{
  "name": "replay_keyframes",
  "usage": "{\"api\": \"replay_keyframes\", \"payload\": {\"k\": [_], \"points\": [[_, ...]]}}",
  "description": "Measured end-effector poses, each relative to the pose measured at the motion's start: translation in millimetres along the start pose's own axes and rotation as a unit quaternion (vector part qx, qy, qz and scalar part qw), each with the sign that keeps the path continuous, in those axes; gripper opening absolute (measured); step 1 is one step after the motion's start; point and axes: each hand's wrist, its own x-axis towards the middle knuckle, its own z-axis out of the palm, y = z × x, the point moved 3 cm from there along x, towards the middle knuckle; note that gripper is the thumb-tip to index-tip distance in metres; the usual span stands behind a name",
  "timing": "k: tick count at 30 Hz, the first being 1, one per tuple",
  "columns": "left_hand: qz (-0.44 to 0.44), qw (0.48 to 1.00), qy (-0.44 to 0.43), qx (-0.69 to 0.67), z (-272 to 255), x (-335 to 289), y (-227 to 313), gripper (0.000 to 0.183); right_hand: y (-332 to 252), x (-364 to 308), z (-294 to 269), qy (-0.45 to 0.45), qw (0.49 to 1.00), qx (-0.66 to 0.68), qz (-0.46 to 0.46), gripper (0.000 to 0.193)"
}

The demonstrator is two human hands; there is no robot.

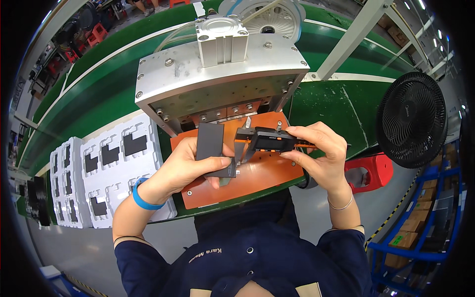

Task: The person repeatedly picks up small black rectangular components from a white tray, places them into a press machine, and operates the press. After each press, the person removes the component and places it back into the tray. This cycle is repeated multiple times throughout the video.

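Note:
A flat black L-shaped part (210, 143) is gripped upright between the thumb and fingers of my left hand (184, 161), above the orange plate (213, 195) of a bench press. My right hand (324, 151) pinches a black digital caliper (272, 142) with orange marks by its far right end. The caliper's jaws point left, close beside the part's right edge; whether they touch it, I cannot tell. Behind both hands stands the silver metal press (222, 62), with a square cylinder on top.
White moulded trays (116, 171) with black L-shaped parts in their pockets lie left on the green bench. A black fan (411, 119) stands right, above a red stool (371, 173). Blue shelving (420, 255) holds boxes at far right. A large round grille (269, 20) is behind the press.

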Motion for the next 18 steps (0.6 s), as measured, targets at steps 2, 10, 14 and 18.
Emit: {"api": "replay_keyframes", "payload": {"k": [2, 10, 14, 18], "points": [[-0.002, 1.000, -0.008, -0.007, 0.3, -0.2, 1.2, 0.025, -0.5, 0.5, 0.2, -0.005, 1.000, -0.007, 0.002, 0.041], [-0.006, 1.000, -0.006, -0.009, -0.8, 0.0, -0.1, 0.025, 4.3, -2.4, 5.6, 0.005, 1.000, 0.006, -0.003, 0.041], [-0.003, 1.000, 0.002, -0.006, -1.2, 0.5, 0.1, 0.024, 4.5, -3.1, 6.8, 0.013, 1.000, 0.005, -0.007, 0.041], [-0.002, 1.000, 0.003, -0.009, -0.9, 0.2, -0.4, 0.024, 5.2, -4.7, 7.7, 0.016, 1.000, -0.001, -0.013, 0.041]]}}
